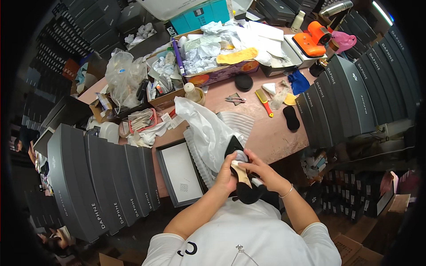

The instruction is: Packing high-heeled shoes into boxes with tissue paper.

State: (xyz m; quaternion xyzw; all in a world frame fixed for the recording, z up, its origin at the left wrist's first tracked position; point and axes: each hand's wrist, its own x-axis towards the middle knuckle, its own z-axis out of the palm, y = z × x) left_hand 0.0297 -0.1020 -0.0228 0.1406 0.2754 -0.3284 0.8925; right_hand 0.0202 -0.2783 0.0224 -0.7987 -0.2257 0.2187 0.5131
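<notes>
Close to my body, both hands are around a black shoe point(248, 195) with a beige insole, its pointed toe directed away from me. My left hand point(226, 175) is closed round its left side. On the right side, my right hand point(268, 175) grips it, with fingers bent over the opening beside a pale wad in the toe. What this wad is made of I cannot make out. Thin white wrapping paper point(206, 133) lies just beyond the shoe, over ribbed white padding point(237, 122). Left of these is an open dark grey shoebox point(179, 170) with a white inside.
Grey shoeboxes stand in rows at left point(115, 181) and right point(350, 97). Across the pink table point(275, 144) lie a yellow-and-red brush point(265, 103), snips point(235, 100) and a black oval pad point(291, 118). A carton of crumpled paper point(228, 73) and an orange device point(312, 41) are farther back.
</notes>
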